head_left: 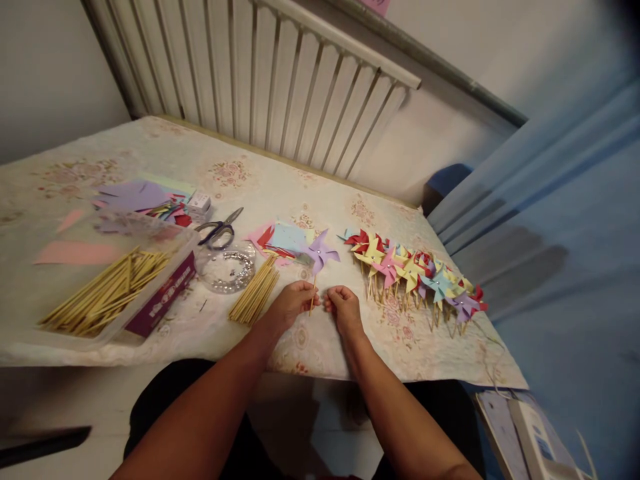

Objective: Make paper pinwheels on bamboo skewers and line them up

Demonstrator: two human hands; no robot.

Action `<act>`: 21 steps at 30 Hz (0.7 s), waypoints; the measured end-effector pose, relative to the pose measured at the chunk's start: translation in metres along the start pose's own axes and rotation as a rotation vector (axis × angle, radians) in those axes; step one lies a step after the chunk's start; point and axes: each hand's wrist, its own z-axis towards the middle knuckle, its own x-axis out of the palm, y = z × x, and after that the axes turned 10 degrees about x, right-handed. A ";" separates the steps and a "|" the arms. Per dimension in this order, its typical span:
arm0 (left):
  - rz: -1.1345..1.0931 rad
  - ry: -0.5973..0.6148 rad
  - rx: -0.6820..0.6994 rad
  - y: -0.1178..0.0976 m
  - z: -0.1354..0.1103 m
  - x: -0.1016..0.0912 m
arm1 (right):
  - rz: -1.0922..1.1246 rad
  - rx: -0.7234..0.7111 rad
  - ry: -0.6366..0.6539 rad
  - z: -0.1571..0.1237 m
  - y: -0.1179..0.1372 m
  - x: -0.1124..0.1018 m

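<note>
A purple paper pinwheel (320,252) on a thin wooden stick stands just beyond my hands on the floral-cloth table (240,180). My left hand (290,305) pinches the lower part of its stick, fingers closed. Just right of the stick, my right hand (344,307) rests curled on the cloth, and I cannot see whether it holds anything. A small bundle of wooden sticks (255,293) lies just left of my left hand. A row of finished pinwheels (415,273) in several colours lies to the right.
A clear plastic box (165,233) holding many sticks (107,290) sits at the left. Scissors (220,230), a clear round dish (225,270), cut coloured paper (280,239) and paper scraps (140,200) lie behind. A white radiator (260,80) stands against the wall.
</note>
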 end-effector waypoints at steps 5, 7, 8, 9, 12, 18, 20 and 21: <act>0.008 -0.018 -0.008 0.002 0.001 0.000 | 0.000 -0.034 -0.008 0.004 -0.003 0.003; 0.001 -0.032 -0.013 0.003 0.001 0.000 | -0.017 -0.048 -0.004 0.007 -0.003 0.005; -0.004 -0.037 -0.014 0.003 0.001 0.000 | -0.024 -0.056 0.000 0.008 -0.003 0.007; -0.009 -0.042 -0.019 0.003 0.001 0.000 | -0.034 -0.065 0.002 0.009 -0.003 0.009; -0.028 -0.066 -0.038 0.002 0.002 0.001 | -0.084 -0.093 0.003 0.013 -0.001 0.015; -0.043 -0.067 -0.037 0.002 0.003 0.002 | -0.055 -0.080 0.017 0.020 0.002 0.022; -0.036 -0.063 -0.031 0.003 0.004 0.001 | 0.002 -0.079 0.022 0.021 0.003 0.022; -0.030 -0.064 -0.029 0.003 0.004 0.001 | 0.022 -0.080 0.022 0.021 0.003 0.022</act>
